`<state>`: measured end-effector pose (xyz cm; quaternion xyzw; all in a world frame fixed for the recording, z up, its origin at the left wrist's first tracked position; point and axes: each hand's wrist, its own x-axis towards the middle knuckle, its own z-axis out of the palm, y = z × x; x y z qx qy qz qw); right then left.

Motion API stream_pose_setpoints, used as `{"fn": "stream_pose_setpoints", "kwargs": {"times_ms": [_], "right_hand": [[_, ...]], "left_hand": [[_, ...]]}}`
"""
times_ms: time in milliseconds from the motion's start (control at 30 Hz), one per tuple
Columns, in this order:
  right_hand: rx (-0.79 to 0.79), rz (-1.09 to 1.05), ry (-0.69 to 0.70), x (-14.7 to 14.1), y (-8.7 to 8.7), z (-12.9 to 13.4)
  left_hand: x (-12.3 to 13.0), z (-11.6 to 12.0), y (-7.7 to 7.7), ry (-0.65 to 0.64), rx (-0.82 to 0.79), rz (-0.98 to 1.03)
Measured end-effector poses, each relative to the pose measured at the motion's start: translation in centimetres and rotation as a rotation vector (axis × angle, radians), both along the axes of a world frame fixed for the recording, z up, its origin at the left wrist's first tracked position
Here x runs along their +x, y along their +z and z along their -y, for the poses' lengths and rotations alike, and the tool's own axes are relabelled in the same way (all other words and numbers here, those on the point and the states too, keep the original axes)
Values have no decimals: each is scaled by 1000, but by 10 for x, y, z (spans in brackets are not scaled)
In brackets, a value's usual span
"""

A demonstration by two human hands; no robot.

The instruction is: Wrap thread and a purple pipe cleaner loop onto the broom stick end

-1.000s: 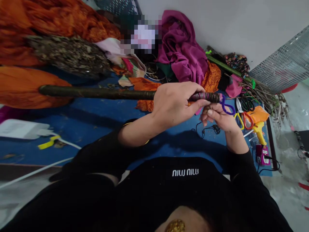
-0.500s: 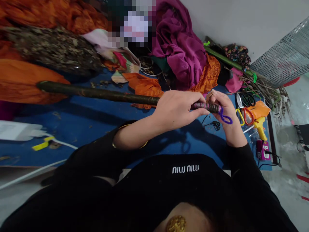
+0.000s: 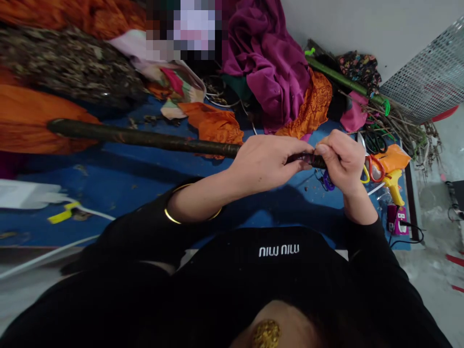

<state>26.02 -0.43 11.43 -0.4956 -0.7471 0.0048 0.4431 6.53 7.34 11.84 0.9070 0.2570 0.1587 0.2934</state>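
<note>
A long dark stick lies across the view, its left end against orange cloth. Near its right end my left hand is wrapped round it. Dark wrapping with a purple tint shows between my left fingers and the tip. My right hand is closed at the stick's right end, its thumb and fingers pinched together; what they pinch is too small to make out. A purple-blue loop hangs below the tip, partly hidden by my right hand.
Magenta cloth is heaped beyond my hands on the blue table. To the right are red-handled scissors, a yellow glue gun, a purple power socket and a bundle of twigs. A white device with a cable lies at left.
My right hand has turned and closed into a pinch at the stick's end, now covering part of the purple-blue loop. My left hand keeps its hold. The view has shifted slightly.
</note>
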Motion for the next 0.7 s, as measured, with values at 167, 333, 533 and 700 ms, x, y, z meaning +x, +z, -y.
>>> {"fn": "stream_pose_setpoints", "kwargs": {"times_ms": [167, 333, 533, 700], "right_hand": [[-55, 8, 41, 5, 24, 20], [-200, -169, 103, -12, 45, 47], [-90, -286, 322, -38, 18, 36], [185, -180, 279, -47, 1, 27]], "left_hand": [[3, 0, -9, 25, 110, 94], [5, 2, -17, 90, 274, 155], [5, 3, -18, 124, 357, 178], [5, 6, -14, 130, 392, 129]]}}
